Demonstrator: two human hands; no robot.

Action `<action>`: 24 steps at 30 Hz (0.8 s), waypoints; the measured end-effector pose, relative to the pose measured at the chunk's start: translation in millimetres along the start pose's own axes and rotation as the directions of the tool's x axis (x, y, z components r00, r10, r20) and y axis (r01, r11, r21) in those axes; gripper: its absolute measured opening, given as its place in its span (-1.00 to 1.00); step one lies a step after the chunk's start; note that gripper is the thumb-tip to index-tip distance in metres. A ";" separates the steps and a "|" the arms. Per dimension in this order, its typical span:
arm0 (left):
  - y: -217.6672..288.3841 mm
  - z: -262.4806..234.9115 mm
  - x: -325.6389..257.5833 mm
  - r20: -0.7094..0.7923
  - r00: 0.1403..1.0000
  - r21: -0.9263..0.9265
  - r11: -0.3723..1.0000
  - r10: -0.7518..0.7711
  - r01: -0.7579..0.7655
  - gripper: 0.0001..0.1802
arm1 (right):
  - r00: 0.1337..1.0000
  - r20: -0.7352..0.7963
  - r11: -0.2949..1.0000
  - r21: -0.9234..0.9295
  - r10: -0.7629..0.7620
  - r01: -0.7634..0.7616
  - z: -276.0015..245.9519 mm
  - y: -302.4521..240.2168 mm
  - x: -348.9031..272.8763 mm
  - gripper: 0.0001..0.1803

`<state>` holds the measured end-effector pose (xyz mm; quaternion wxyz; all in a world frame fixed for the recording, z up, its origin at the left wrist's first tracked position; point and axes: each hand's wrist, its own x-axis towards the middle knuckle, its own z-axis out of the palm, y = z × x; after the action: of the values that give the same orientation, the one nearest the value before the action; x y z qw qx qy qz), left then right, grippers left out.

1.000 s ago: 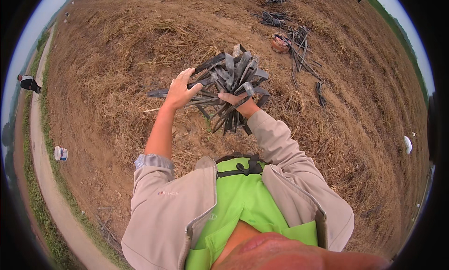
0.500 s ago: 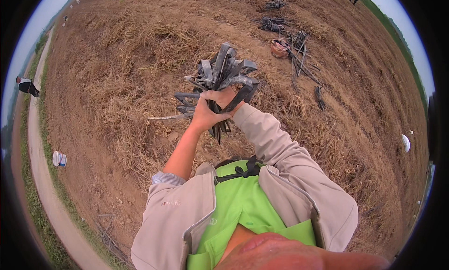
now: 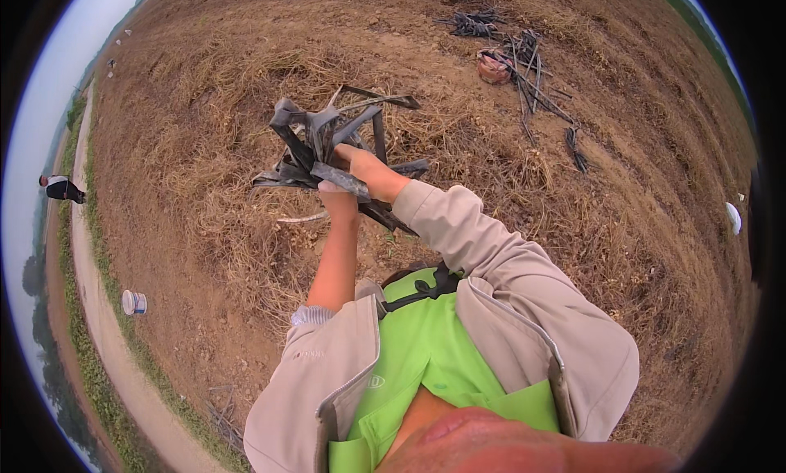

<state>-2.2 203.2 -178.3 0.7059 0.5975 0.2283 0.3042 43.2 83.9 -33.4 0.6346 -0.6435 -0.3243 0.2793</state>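
A folded bundle of flat black drip tape [image 3: 304, 152] is held in front of me above the dry ground, its loops and loose ends fanning out in several directions. My left hand [image 3: 339, 201] is closed round its lower part, and a strip of the tape covers some of the fingers. Slightly higher and to the right, my right hand [image 3: 368, 172] is closed on the same bundle, its fingers reaching in among the strips. One strip sticks out to the upper right, above the right hand.
More black tape bundles [image 3: 475, 24] lie on the soil at the far right, beside a reddish round object [image 3: 494, 67]. Dry plant stalks [image 3: 229, 170] cover the ground. On the left are a white bucket [image 3: 134, 302], a pale path [image 3: 102, 285] and a standing person [image 3: 62, 189].
Both hands have shifted left with the bundle. The right hand has moved from beside the left thumb into the strips, and the bundle has turned, with its loops spread wider.
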 end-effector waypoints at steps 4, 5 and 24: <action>62.0 -15.6 10.5 -0.018 0.976 -0.308 0.930 -0.218 0.202 -0.82 | 0.994 -0.058 0.994 0.060 0.095 -0.092 -46.5 -15.2 -26.3 -0.38; 72.6 -18.6 9.6 0.006 0.983 -0.318 0.932 -0.185 0.177 -0.89 | 0.989 -0.127 0.993 -0.100 -0.072 0.059 -59.1 -20.7 -33.2 -0.35; 94.8 -81.6 78.8 0.502 0.861 -0.354 0.928 0.085 0.114 -0.38 | 0.917 0.388 0.815 -0.498 -0.096 0.296 -40.9 -32.8 119.9 -0.11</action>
<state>-17.0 325.6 -96.8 0.8433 0.5099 -0.0233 0.1680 148.7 150.0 7.1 0.3830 -0.7008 -0.5620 0.2155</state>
